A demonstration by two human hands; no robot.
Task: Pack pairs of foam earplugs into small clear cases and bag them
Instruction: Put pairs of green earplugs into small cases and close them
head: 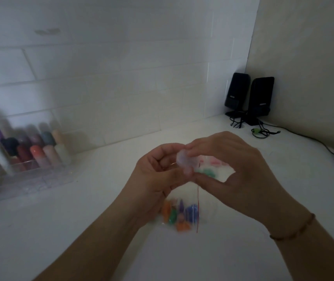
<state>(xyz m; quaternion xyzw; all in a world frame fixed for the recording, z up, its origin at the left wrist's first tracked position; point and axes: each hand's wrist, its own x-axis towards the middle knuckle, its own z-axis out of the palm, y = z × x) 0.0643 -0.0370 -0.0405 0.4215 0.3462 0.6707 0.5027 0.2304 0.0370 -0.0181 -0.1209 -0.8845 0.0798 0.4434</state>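
Small clear case (184, 165) held above the desk (101, 230) at picture centre, pinched between right hand (229, 169) at three o'clock and left hand (158, 175) at nine. Probably light, stiff, slippery; best gripped by its edges. Bag (179, 216) of soft earplugs (172, 214) lying at six. Speakers (249, 98) at one.

Above a white worktop (243, 250), a left hand (158, 175) and right hand (229, 169) together pinch a small clear case (184, 164); a bag of coloured earplugs (179, 216) lies below.
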